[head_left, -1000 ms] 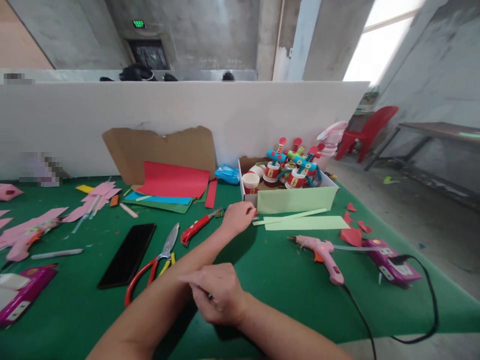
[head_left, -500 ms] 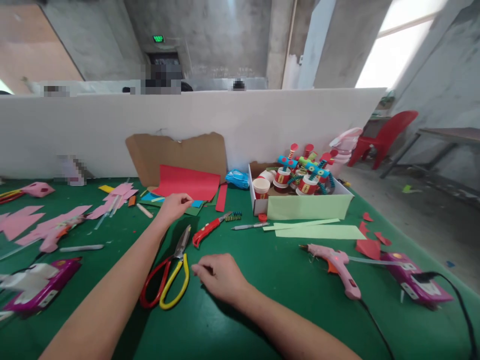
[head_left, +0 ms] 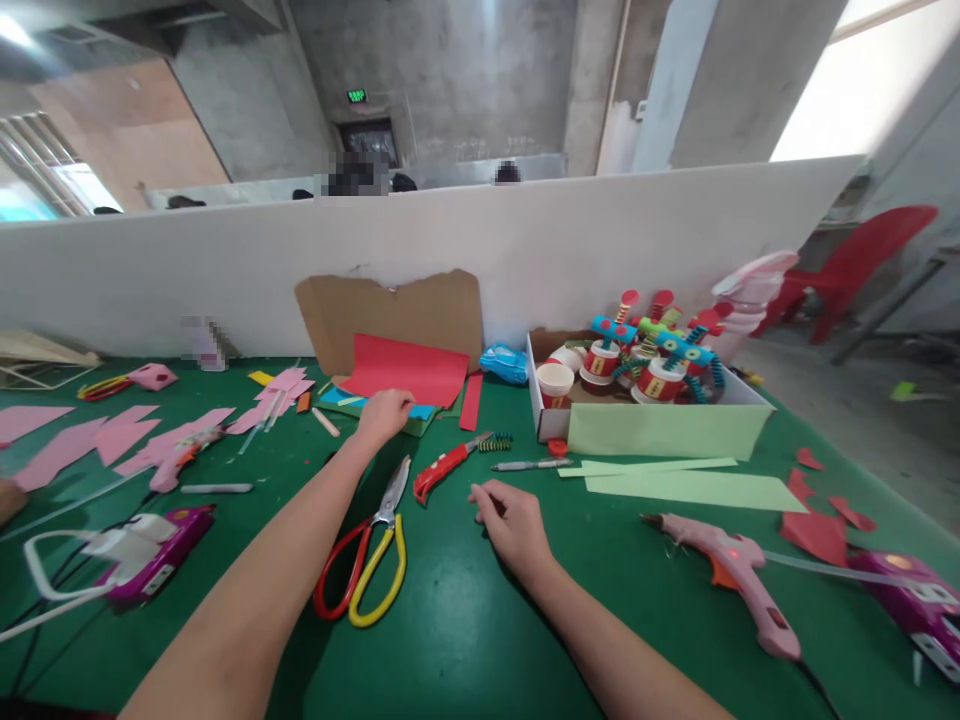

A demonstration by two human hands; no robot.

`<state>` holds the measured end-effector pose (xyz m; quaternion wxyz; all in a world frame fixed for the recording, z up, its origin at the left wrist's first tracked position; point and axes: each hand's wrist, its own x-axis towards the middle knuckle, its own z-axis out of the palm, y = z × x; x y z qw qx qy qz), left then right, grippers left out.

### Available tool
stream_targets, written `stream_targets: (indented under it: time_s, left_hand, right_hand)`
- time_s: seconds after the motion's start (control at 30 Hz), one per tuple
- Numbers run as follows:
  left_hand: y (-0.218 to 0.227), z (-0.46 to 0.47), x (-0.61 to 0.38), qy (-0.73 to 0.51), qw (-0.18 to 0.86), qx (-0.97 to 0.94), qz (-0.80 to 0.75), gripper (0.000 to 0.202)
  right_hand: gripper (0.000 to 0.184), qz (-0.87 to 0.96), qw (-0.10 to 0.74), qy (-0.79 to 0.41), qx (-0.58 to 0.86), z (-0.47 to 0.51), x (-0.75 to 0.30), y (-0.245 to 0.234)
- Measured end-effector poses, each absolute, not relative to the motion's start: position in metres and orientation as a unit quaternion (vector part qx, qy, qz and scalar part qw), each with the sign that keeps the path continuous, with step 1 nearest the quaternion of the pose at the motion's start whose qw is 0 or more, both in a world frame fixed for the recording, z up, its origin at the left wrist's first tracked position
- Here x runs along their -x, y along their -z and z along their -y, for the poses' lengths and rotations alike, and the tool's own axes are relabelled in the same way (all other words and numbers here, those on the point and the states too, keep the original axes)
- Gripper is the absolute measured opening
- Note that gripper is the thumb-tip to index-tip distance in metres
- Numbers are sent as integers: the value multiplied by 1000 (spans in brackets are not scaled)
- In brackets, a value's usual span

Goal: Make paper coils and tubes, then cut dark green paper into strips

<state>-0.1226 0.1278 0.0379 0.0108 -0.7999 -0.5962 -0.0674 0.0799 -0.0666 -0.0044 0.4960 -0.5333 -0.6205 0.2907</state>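
Note:
My left hand (head_left: 384, 418) reaches over the near edge of the stacked blue paper (head_left: 424, 412) and red paper (head_left: 409, 375), its fingers curled together. Whatever may be between those fingertips is hidden. Closer to me, my right hand (head_left: 519, 525) hovers low over or rests on the table, loosely closed, with nothing visible in it. Between my forearms lie scissors (head_left: 379, 555) with one red and one yellow handle. A red utility knife (head_left: 446, 470) lies just beyond them, beside small coiled paper springs (head_left: 495, 442) and a pen (head_left: 531, 464).
A box (head_left: 667, 432) of paper-cup figures (head_left: 661, 375) stands at the back right. Pale green strips (head_left: 690, 488), red scraps (head_left: 814, 535), and a pink glue gun (head_left: 739, 570) lie before it. Pink paper (head_left: 64, 450), another glue gun (head_left: 172, 465) and a purple power strip (head_left: 161, 560) are left.
The view has turned slightly left. My right hand has moved away from the scissors, rightward and a little forward. My left hand stays by the blue paper, shifting slightly.

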Motion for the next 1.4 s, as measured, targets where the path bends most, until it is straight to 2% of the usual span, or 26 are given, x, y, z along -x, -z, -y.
stream_targets:
  time_s: [0.37,0.73,0.97,1.4]
  left_hand:
    - [-27,-137,108,76,24,809,582,30]
    - [-38,-137,113,29,34,824,566,25]
    - [-34,-133,116,24,40,830,556,27]
    - [-31,-130,135,3,49,836,547,29]
  right_hand:
    - [34,667,429,-301,530,68,-76,10]
    - [40,693,379,-298,537,67,-75,15]
    - [33,682,380,-314,541,67,-75,12]
    - [33,691,364,-311,542,66,-75,10]
